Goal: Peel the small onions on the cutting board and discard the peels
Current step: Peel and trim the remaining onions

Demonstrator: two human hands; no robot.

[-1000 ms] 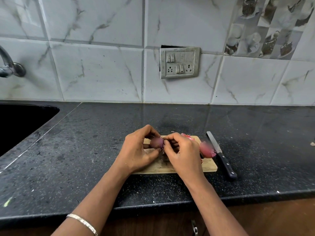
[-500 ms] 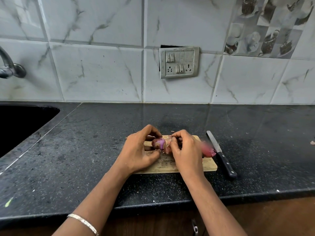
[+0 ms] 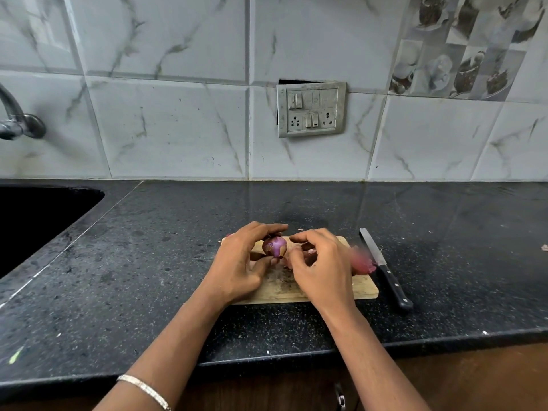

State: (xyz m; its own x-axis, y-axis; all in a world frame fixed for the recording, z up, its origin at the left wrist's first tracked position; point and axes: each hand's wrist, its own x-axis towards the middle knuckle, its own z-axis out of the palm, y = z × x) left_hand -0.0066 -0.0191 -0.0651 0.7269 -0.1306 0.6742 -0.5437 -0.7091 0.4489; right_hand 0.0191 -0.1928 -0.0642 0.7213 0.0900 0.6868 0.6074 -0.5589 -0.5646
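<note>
A small onion [image 3: 274, 246], purple where a strip of skin is off and brown elsewhere, is pinched between the thumb and fingers of my left hand [image 3: 240, 262] over the wooden cutting board [image 3: 363, 289]. My right hand [image 3: 321, 262] hovers just right of the onion with fingers curled; a bit of peel [image 3: 284, 261] shows under its fingertips, and whether they hold it is unclear. A blurred pink onion [image 3: 361, 262] lies at the board's right side.
A black-handled knife [image 3: 385, 269] lies on the black counter [image 3: 148, 262] just right of the board. A dark sink [image 3: 35, 221] and tap [image 3: 17, 120] sit at the far left. The counter's front edge runs close to me.
A strip of brown skin has come off the onion, baring purple flesh. My right hand has drawn back slightly to the right of it.
</note>
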